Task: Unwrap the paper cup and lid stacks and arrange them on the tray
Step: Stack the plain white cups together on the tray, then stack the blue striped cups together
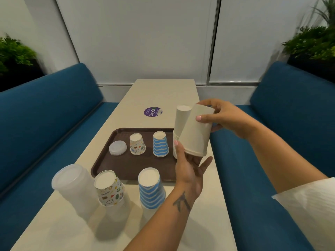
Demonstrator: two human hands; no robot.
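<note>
Plain cup (pixel 196 131) is tilting in the right hand (pixel 223 117), which is gripping it; left hand (pixel 188 167), fingers relaxed, is touching its rim beside the tray (pixel 101 163).

The brown tray (pixel 101 165) looks like matt, finely textured plastic. The plain cup (pixel 196 131) at centre right is matt paper, and the lids (pixel 117 147) are cloudy plastic. The surface (pixel 163 93) is smooth and matt.

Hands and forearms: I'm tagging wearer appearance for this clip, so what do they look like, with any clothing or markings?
Both forearms are bare. The left hand has a dark tattoo on the inner wrist. The right hand has pale pink polish on its thumbnail; a white textured sleeve covers the upper arm. No rings, watch or gloves show.
</note>
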